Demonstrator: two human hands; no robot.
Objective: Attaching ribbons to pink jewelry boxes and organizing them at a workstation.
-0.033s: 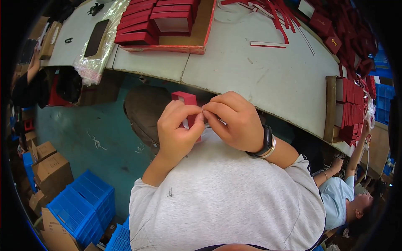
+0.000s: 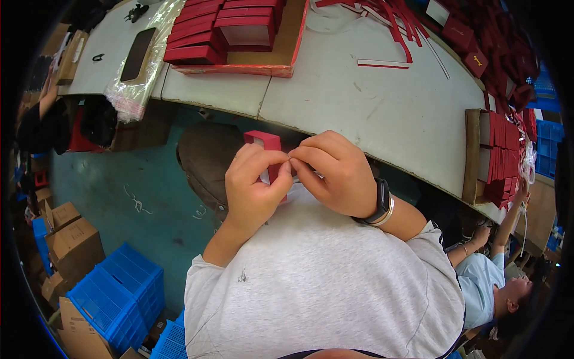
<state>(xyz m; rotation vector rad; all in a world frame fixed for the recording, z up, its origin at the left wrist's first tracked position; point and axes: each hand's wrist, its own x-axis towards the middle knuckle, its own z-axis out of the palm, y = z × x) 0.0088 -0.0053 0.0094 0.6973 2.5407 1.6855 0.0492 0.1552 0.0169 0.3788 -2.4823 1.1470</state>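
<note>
In front of my chest both hands come together with their fingertips meeting. My left hand is closed in a pinch of thumb and forefinger. My right hand, with a dark watch and a bracelet at its wrist, pinches at the same spot. Whatever lies between the fingertips is too small to name. A red box with a pale inside shows behind and beside my left hand, partly covered by it. I cannot tell whether the left fingers grip the box or it rests on my lap.
Ahead stands a white table with a tray of red boxes, a phone and red ribbons. More boxes fill a carton at right, near a co-worker. Blue crates and cartons stand at left.
</note>
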